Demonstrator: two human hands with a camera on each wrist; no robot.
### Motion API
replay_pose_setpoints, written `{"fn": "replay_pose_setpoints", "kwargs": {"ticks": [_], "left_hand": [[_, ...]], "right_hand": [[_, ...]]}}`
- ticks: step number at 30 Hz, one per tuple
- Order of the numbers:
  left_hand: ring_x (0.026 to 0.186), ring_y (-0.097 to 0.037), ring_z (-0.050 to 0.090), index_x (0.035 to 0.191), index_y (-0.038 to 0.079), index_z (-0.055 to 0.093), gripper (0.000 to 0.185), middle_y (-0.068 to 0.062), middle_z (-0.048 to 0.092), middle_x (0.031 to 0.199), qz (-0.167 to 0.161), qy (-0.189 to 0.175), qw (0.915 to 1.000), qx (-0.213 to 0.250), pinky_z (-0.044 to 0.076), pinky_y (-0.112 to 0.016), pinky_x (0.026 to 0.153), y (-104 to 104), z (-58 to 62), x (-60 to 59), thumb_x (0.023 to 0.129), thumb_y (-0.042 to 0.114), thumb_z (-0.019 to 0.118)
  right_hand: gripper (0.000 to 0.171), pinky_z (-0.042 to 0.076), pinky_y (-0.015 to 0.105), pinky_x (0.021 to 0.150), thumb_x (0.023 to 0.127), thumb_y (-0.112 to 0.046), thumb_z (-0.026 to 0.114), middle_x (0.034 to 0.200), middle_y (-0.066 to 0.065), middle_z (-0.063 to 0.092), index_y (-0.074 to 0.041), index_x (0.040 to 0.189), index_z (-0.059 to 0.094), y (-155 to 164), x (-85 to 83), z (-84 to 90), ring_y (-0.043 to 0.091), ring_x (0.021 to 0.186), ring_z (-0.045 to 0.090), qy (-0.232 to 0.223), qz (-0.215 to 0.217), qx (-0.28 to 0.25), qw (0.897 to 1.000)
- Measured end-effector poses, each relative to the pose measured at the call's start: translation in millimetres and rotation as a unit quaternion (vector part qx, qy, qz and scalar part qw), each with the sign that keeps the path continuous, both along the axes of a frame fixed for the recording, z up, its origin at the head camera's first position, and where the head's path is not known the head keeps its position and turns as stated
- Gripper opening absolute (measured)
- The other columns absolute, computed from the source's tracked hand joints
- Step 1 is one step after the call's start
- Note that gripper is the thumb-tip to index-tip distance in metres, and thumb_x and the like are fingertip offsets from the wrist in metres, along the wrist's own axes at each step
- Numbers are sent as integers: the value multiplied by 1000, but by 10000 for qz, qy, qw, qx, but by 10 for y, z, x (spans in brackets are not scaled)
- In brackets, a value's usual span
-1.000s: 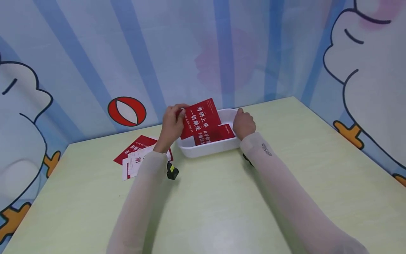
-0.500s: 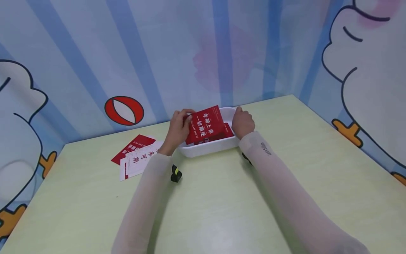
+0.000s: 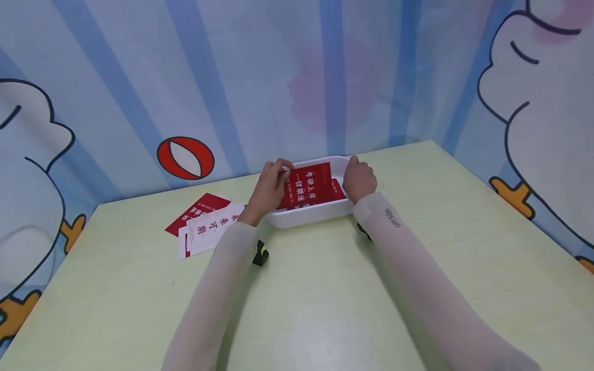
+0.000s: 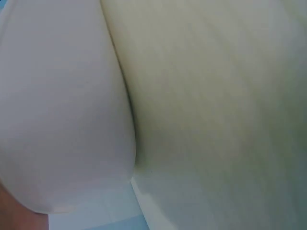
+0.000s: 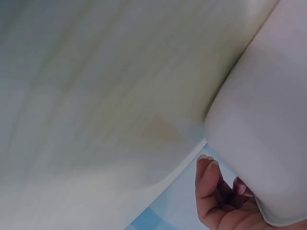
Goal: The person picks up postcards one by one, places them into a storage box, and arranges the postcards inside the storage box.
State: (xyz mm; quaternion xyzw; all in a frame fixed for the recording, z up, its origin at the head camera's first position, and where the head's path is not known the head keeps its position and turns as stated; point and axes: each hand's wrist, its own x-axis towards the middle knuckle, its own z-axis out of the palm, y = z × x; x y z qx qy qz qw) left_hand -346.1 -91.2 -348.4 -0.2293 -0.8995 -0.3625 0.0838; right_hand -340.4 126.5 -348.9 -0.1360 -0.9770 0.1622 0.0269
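A white plastic tray (image 3: 311,214) stands at the back of the table. With thumb and fingers, my left hand (image 3: 271,188) holds the left edge of a red card (image 3: 306,181) with white Chinese characters, low inside the tray. A second red card (image 3: 338,190) sticks out from beneath it on the right. My right hand (image 3: 360,180) grips the tray's right end; in the right wrist view its curled fingers (image 5: 207,187) hang beside the white wall. In the left wrist view the tray's side (image 4: 67,105) covers most of the hand.
Left of the tray, a red card (image 3: 197,212) and white cards (image 3: 211,229) with red print lie overlapping on the pale table (image 3: 315,288). A striped blue cartoon backdrop (image 3: 260,77) rises right behind the table's back edge.
My left hand has moved right and lowered the red card into the tray, so it now covers more of the card beneath. The right hand stays at the tray's right end.
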Motion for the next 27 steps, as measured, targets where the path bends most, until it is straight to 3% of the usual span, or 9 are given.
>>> {"fn": "replay_pose_setpoints", "kwargs": {"ticks": [10,20,27], "left_hand": [[121,-33,54,130,17,44,29,-17,46,123,-117,-78,9996,-264,48,-48,107,1,31,1,103,6,42],[125,-27,48,125,15,59,29,-10,51,129,71,22,9987,-498,46,-45,109,-13,7,18,99,5,53],[132,-26,43,133,17,59,38,-6,49,140,122,51,9960,-887,44,-45,111,8,-7,2,96,8,61]], "right_hand": [[47,54,45,99,102,-15,50,127,24,59,4,143,36,-3,5,21,34,119,61,20,-29,-110,9999],[50,54,44,98,100,-14,54,127,22,59,3,144,36,1,-10,-12,33,119,62,43,13,-26,10000],[52,55,44,97,98,-13,58,126,22,60,3,143,36,28,-64,-62,34,118,63,128,13,16,9999]]}}
